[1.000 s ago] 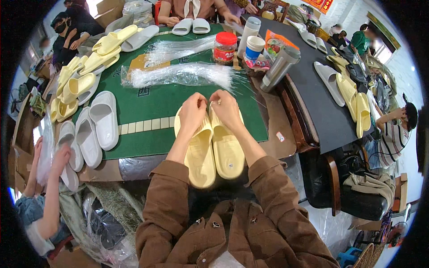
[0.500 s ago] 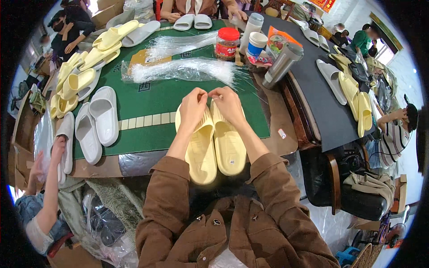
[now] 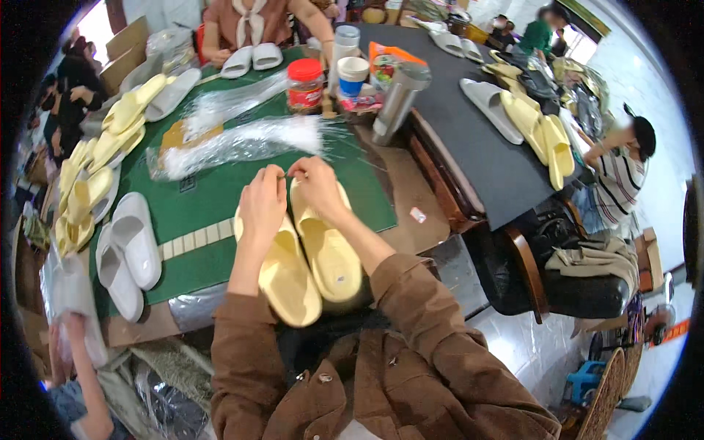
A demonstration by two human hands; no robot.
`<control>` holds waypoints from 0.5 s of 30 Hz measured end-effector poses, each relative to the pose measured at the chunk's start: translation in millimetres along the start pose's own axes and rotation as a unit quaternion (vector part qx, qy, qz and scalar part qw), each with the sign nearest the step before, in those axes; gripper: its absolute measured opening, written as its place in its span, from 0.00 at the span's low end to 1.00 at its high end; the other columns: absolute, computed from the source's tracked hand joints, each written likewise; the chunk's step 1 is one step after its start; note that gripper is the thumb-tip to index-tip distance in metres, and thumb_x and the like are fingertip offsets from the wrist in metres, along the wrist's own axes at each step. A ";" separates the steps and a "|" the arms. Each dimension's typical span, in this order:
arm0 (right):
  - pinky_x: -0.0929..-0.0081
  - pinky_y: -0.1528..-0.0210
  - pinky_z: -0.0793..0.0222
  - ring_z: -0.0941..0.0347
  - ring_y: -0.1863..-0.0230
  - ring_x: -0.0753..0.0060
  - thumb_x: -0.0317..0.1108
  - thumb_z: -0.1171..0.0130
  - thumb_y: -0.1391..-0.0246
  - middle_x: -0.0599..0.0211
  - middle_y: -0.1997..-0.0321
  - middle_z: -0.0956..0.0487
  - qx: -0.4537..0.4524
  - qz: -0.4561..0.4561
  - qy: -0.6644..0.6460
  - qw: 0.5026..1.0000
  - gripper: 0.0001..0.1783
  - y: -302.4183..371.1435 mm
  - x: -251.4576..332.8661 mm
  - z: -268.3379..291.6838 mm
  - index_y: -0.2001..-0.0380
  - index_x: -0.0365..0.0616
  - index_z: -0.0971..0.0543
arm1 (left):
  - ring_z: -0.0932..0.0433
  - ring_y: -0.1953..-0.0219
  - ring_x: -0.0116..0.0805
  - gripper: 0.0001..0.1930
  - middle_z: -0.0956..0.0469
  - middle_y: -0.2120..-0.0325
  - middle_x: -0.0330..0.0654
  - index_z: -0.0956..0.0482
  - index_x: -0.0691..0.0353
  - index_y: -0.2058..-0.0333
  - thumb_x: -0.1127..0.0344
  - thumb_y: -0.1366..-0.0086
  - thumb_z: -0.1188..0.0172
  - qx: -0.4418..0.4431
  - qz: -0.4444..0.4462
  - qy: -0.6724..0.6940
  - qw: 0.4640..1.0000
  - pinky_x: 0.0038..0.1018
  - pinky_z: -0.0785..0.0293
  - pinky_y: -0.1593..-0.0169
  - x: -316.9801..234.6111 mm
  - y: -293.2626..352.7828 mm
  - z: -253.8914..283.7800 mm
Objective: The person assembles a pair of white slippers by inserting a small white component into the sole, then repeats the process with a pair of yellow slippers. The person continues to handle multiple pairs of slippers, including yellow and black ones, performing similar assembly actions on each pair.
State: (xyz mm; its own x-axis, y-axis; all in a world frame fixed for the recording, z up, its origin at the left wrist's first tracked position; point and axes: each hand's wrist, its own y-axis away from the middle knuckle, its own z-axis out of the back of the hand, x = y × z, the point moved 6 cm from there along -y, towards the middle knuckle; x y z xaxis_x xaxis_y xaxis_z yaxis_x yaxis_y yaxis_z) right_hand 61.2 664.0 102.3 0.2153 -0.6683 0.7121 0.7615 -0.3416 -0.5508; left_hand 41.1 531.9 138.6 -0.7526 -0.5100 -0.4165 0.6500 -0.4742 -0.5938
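Note:
A pair of pale yellow slippers [image 3: 334, 268] lies side by side in front of me, toes pointing away and heels at the table's near edge. My left hand [image 3: 265, 198] is over the toe of the left slipper, fingers pinched together. Beside it my right hand [image 3: 317, 187] bends over the toe of the right slipper, its fingertips also pinched and close to the left ones. Whatever is between the fingertips is too small to make out. Just beyond my hands, a bundle of thin clear plastic strands [image 3: 242, 147] lies in an opened bag.
Grey slippers [image 3: 137, 238] and a row of yellow slippers [image 3: 88, 191] line the left side. A red-lidded jar [image 3: 304, 86], a paper cup [image 3: 353, 77] and a steel tumbler [image 3: 402, 103] stand ahead. A co-worker's arm [image 3: 86, 367] is at lower left, a black chair [image 3: 513, 271] at right.
The view has turned, so the table and my hands sit further left in it. My fingers stay pinched at the slipper toes. The left co-worker's hands have moved with a grey slipper.

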 end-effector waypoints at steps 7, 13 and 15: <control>0.63 0.64 0.32 0.27 0.67 0.53 0.24 0.47 0.52 0.53 0.71 0.25 0.013 -0.025 -0.023 0.999 0.06 4.7 5.1 2.1 0.71 0.38 0.22 | 0.26 0.57 0.54 0.24 0.27 0.58 0.54 0.35 0.64 0.44 0.64 0.37 0.45 0.146 0.015 -0.003 0.989 0.43 0.29 0.55 -33.1 25.9 -4.1; 0.65 0.61 0.31 0.25 0.65 0.55 0.26 0.49 0.48 0.52 0.68 0.22 0.037 -0.071 -0.070 0.994 0.07 -1.4 -0.9 2.6 0.69 0.37 0.22 | 0.29 0.50 0.53 0.35 0.29 0.51 0.55 0.38 0.65 0.41 0.59 0.44 0.36 0.135 -0.004 -0.004 0.991 0.41 0.33 0.46 -38.0 40.5 4.5; 0.68 0.61 0.30 0.24 0.67 0.61 0.26 0.50 0.48 0.54 0.70 0.21 0.056 -0.102 -0.084 0.990 0.08 -0.9 0.9 3.1 0.68 0.36 0.23 | 0.29 0.50 0.53 0.37 0.28 0.53 0.54 0.38 0.65 0.42 0.58 0.48 0.33 0.141 -0.028 -0.011 0.990 0.40 0.34 0.45 -37.5 42.0 3.8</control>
State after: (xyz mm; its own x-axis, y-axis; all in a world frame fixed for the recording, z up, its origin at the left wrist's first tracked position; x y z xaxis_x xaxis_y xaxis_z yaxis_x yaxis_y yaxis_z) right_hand 62.6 665.7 104.8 0.1411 -0.4705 0.8710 0.8606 -0.3766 -0.3428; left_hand 97.1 528.4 131.9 -0.7882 -0.4904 -0.3717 0.6127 -0.6822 -0.3990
